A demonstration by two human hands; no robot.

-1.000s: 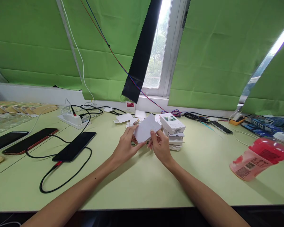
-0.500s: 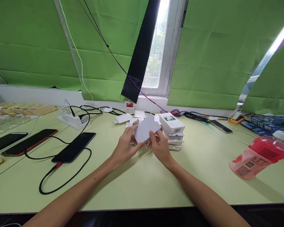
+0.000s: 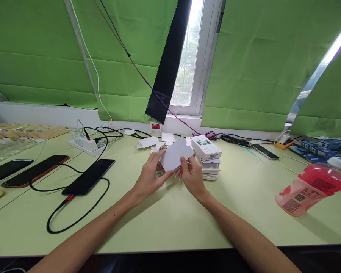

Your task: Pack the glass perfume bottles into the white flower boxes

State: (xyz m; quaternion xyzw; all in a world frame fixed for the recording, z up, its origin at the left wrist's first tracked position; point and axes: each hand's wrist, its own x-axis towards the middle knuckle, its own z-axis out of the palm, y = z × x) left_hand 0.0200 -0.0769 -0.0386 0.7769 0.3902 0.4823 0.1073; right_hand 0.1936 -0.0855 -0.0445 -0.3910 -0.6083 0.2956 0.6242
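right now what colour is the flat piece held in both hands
The flat piece is white; the head view shows it best.

So, tiny changes only; the right hand's [image 3: 193,175] thumb has slid slightly right on the white cardboard piece [image 3: 172,156] over the last half second; the piece's right edge now pokes out a bit further and looks more uneven, kinda bent near the upper corner, though it's too small to tell exactly how; also the camera's nudged since a second ago, so the window [image 3: 184,76] and the charging phone [image 3: 89,176] sit slightly further left in frame
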